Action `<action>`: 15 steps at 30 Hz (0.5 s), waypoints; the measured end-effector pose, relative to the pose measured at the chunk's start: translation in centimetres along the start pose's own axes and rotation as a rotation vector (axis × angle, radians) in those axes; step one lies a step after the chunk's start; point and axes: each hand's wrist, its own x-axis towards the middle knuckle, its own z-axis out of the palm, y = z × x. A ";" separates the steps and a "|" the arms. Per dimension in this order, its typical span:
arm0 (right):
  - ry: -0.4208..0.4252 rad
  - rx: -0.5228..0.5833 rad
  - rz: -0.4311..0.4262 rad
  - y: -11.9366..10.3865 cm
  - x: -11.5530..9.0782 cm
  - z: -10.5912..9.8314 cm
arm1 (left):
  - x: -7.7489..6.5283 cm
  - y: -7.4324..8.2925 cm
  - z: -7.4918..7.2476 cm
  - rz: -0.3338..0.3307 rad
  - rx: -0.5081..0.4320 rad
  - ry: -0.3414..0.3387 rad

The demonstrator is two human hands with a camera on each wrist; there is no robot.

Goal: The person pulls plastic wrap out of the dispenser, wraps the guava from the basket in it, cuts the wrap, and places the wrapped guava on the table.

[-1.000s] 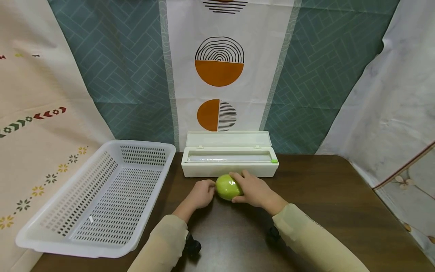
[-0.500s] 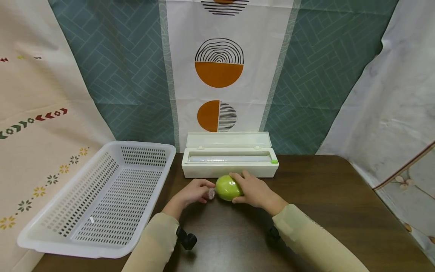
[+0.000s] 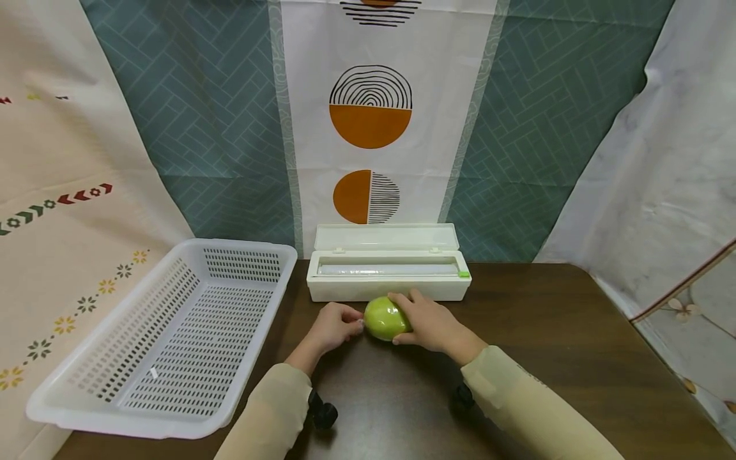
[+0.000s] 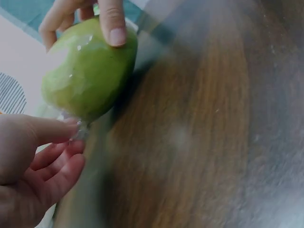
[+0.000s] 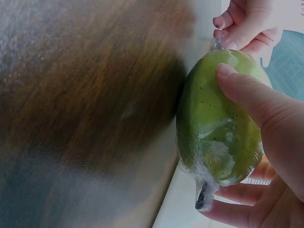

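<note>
A green mango (image 3: 384, 318) wrapped in clear cling film rests on the dark wooden table, lying lengthwise between the two hands. My left hand (image 3: 329, 331) pinches the twisted film end (image 4: 81, 131) at the mango's left tip between thumb and fingers. From the other side my right hand (image 3: 431, 324) grips the mango, its thumb across the near side and the fingers round the far side. In the right wrist view another gathered film tail (image 5: 204, 192) sticks out of the mango's other end, close by the right fingers.
Behind the mango stands a white cling film box (image 3: 388, 291), its lid (image 3: 388, 236) raised and a film roll (image 3: 388, 269) inside. To the left lies a white perforated basket (image 3: 215, 319) with a small white scrap (image 3: 154, 372) in it. Patterned cloth (image 3: 230, 128) hangs behind.
Half a second ago my left hand was further left with looser fingers, the crumpled film end showing; now it pinches that end, slightly more to the right. My right hand and the mango stay put.
</note>
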 end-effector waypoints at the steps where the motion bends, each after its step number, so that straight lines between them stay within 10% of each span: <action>1: 0.002 0.001 -0.001 0.0 0.0 0.0 | 0.0 0.0 0.1 0.011 0.019 0.023; 7: 0.011 0.008 -0.003 0.0 -0.1 0.0 | 0.2 0.2 1.1 0.019 0.025 0.092; 15: 0.023 0.001 -0.012 0.0 -0.1 0.1 | 0.3 0.5 1.4 -0.101 -0.091 0.024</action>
